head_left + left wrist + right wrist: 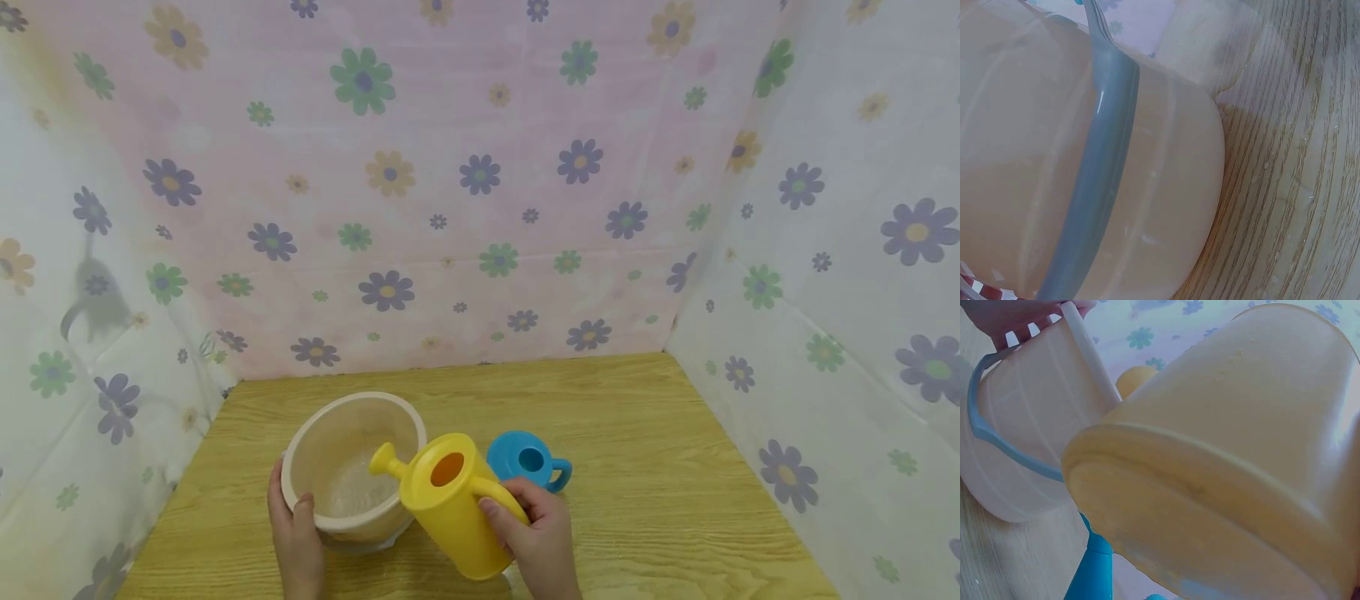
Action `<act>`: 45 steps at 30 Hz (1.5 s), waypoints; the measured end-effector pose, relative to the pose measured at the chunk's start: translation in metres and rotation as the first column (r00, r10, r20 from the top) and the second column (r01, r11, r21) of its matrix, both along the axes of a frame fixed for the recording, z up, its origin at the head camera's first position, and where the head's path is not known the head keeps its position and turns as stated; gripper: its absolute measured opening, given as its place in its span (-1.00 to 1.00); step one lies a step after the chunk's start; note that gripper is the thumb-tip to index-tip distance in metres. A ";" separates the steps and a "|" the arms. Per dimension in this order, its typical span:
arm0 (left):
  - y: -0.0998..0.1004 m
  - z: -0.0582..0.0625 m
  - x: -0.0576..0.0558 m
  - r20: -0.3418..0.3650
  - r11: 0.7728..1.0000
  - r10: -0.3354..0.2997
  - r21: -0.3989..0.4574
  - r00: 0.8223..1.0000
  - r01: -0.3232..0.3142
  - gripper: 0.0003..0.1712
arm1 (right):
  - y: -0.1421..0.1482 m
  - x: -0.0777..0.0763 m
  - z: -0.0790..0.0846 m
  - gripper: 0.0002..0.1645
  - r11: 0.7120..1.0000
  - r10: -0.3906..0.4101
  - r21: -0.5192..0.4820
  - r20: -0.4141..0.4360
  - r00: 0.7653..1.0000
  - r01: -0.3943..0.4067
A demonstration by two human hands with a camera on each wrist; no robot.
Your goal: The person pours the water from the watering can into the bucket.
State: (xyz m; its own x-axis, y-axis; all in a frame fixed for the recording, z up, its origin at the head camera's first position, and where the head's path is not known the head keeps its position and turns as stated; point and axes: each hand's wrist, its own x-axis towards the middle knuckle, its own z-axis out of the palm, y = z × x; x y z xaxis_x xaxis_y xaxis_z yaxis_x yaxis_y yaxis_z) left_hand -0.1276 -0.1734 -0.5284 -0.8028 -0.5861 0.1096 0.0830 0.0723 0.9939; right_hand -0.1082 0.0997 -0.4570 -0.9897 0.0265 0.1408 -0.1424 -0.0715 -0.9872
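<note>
My left hand (296, 529) grips the rim of a beige bucket (360, 531), thumb over the near edge and fingers round the outside. A grey handle (1107, 144) hangs against the bucket's wall in the left wrist view. In my right hand (542, 533) is the handle of a yellow watering can (461, 533). The can leans left, its spout (385, 461) above the bucket's opening. Its underside (1179, 512) fills much of the right wrist view. Behind the right hand a blue watering can (517, 450) stands on the table, partly hidden by the yellow one.
The wood-grain table (645, 467) has small wet drops (1310, 197) beside the bucket. Flower-printed cloth (465, 125) walls the table at the back and on both sides.
</note>
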 end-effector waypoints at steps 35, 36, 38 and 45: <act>-0.001 0.000 -0.001 0.013 1.000 0.015 0.004 1.000 -0.015 -0.36 | 0.005 -0.001 -0.001 -0.86 0.999 -0.006 0.035 -0.037 0.999 0.007; -0.001 0.000 -0.001 0.010 1.000 0.014 0.004 1.000 -0.015 -0.36 | 0.005 -0.001 0.000 -0.86 0.999 -0.008 0.036 -0.037 0.999 0.009; -0.001 0.000 0.000 0.005 1.000 0.015 0.000 1.000 -0.015 -0.36 | 0.005 0.000 0.000 -0.85 0.999 -0.013 0.039 -0.034 0.999 0.014; 0.000 -0.001 -0.001 -0.008 1.000 0.010 -0.007 1.000 -0.010 -0.35 | 0.005 0.001 0.001 -0.87 0.999 -0.023 0.039 -0.029 0.999 0.024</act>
State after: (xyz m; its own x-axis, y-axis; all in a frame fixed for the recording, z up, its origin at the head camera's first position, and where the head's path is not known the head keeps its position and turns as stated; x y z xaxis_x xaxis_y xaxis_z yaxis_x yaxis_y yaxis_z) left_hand -0.1281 -0.1739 -0.5296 -0.7957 -0.5936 0.1200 0.0898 0.0804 0.9927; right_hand -0.1076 0.1052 -0.4559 -0.9845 0.0439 0.1701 -0.1714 -0.0289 -0.9848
